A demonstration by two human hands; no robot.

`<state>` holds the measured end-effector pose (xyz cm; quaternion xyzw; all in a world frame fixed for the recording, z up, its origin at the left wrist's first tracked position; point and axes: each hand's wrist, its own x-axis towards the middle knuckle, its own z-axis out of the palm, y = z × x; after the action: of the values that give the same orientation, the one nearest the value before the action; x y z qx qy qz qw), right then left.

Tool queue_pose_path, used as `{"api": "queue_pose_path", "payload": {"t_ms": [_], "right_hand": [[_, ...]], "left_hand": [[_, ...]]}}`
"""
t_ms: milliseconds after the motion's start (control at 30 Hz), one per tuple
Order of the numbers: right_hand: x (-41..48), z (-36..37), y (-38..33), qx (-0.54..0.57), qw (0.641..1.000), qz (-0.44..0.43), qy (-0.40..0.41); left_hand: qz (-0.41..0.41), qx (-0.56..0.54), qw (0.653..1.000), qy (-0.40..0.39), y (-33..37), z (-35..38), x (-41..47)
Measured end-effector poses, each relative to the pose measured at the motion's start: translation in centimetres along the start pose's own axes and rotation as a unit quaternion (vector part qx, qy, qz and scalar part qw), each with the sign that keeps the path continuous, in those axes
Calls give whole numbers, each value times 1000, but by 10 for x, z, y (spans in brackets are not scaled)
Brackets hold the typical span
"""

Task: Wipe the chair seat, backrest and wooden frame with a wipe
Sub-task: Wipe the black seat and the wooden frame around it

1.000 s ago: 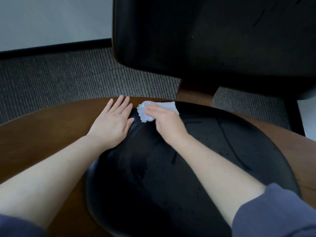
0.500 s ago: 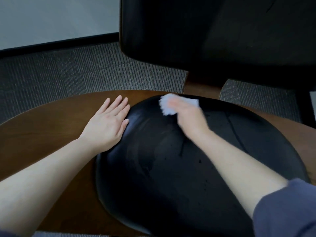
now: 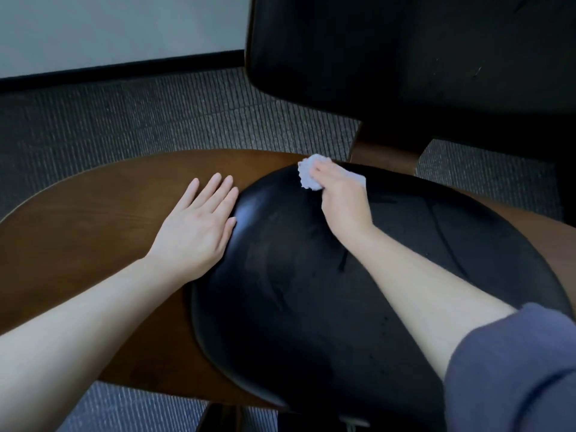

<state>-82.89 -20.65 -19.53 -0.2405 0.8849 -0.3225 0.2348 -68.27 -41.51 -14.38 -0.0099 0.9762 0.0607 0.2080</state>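
Observation:
A black cushioned chair seat [image 3: 311, 291] lies in a brown wooden frame [image 3: 93, 219]. The black backrest [image 3: 405, 63] rises at the top right on a wooden upright [image 3: 383, 154]. My right hand [image 3: 343, 198] grips a crumpled white wipe [image 3: 308, 174] and presses it on the seat's far edge, where the cushion meets the wood. My left hand [image 3: 196, 226] rests flat with straight fingers on the wooden frame, its thumb side against the cushion's left edge. Wet streaks show on the seat.
Grey ribbed carpet [image 3: 140, 113] surrounds the chair. A pale wall with a black baseboard [image 3: 118, 71] runs along the top left. A dark chair base [image 3: 218, 416] shows below the seat's front edge.
My right hand has swept the wipe along the seat's far edge, to the right and then a little back left. My left hand stays flat on the wood. The view has shifted.

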Motion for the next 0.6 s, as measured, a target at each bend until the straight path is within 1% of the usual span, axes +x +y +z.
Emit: {"api": "queue_pose_path", "payload": {"t_ms": [33,100,133,167,200,300,333,400,433,467,500,533,600], "right_hand": [[-8,3,-8,-39,999,-15,-22],[-35,18,-21,-2,992,-97,-76],[-47,21,-28,15,990,-117,-73],[-58,19,-27,-8,984,-152,-91],[-64,18,-30,-30,981,-164,-100],[-64,12,-33,-18,985,-160,-56],[-62,9,-39,-9,986,-147,-75],[-62,4,-50,-44,989,-108,-94],[-64,3,-53,-68,991,-83,-79],[-67,3,-56,-96,992,-70,-46],[-70,2,-57,-109,992,-58,-12],[-73,2,-59,-115,993,-39,1],[-80,4,-66,-89,995,15,-41]], "left_hand": [[1,1,1000,-7,0,0,-2],[7,-5,1000,-26,-2,-3,-5],[13,-9,999,-41,-3,-5,-7],[19,-10,998,-56,-5,-7,-10],[25,-9,997,-71,-6,-10,-14],[32,5,993,-111,-8,-16,-29],[30,10,993,-115,-8,-17,-34],[19,9,994,-112,-4,-18,-41],[10,5,993,-114,-3,-18,-42],[1,1,993,-117,0,-17,-43],[-7,-1,993,-121,2,-16,-43],[-14,-3,992,-122,5,-15,-43],[-23,-3,993,-117,9,-14,-43]]}}
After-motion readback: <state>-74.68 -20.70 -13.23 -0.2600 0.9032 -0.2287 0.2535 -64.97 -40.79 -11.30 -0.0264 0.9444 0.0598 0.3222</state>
